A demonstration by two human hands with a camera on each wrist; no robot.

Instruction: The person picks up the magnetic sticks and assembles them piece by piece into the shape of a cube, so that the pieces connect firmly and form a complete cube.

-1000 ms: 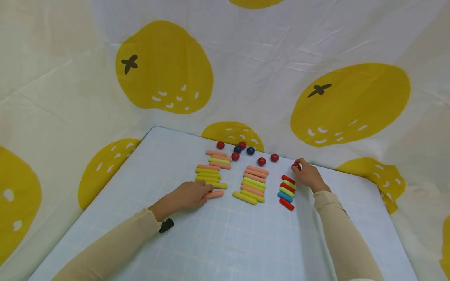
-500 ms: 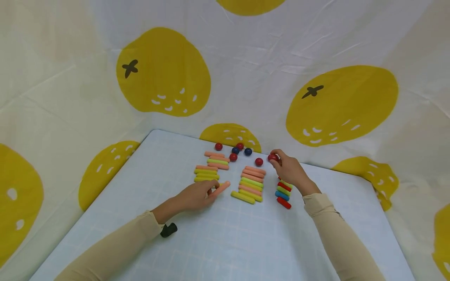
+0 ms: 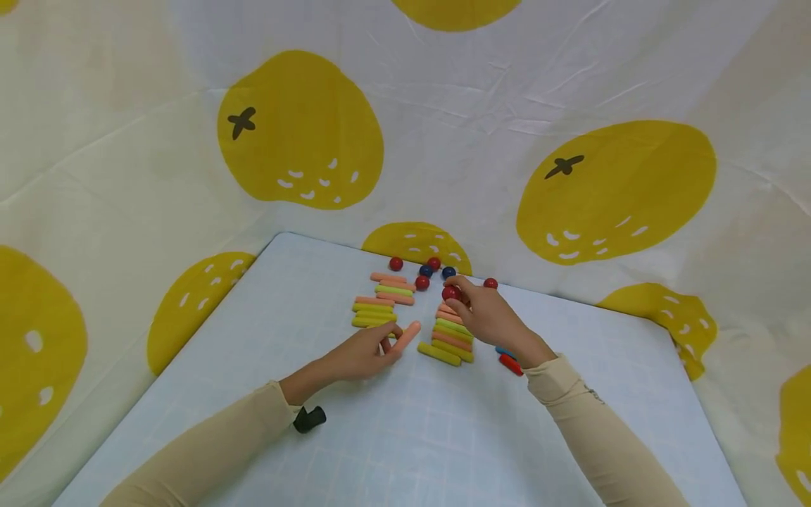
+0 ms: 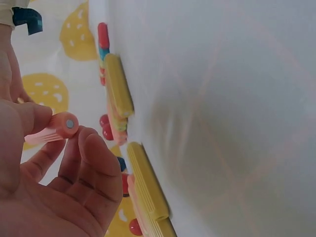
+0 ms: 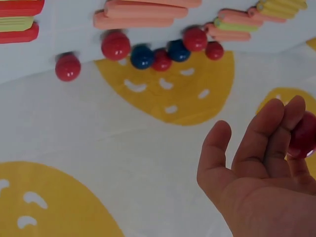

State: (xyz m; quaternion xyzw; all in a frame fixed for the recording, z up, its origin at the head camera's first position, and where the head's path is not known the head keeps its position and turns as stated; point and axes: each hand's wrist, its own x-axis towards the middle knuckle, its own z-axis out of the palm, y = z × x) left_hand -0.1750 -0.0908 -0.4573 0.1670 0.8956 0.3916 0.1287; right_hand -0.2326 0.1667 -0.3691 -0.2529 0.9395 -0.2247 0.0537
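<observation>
My left hand [image 3: 362,352] pinches a pink magnetic stick [image 3: 406,336] between thumb and fingers, raised and tilted. In the left wrist view, a small silvery disc shows in the end of this pink stick [image 4: 64,124], and it is held clear of the tabletop. My right hand [image 3: 491,317] holds a red ball [image 3: 450,293] in its fingertips above the middle row of sticks. Part of that red ball [image 5: 303,136] shows behind the fingers in the right wrist view. The right hand and forearm cover some of the middle and right-hand sticks in the head view.
Yellow and pink sticks [image 3: 374,310] lie in rows at left, with another row [image 3: 453,338] in the middle. Short red and blue sticks [image 3: 510,364] lie at right. Several red and blue balls [image 5: 143,56] line the table's back edge, before a fruit-print cloth [image 3: 443,141].
The left hand has lifted the pink stick off the table and tilted it. The right hand has carried the red ball leftward from the right end to over the middle row.
</observation>
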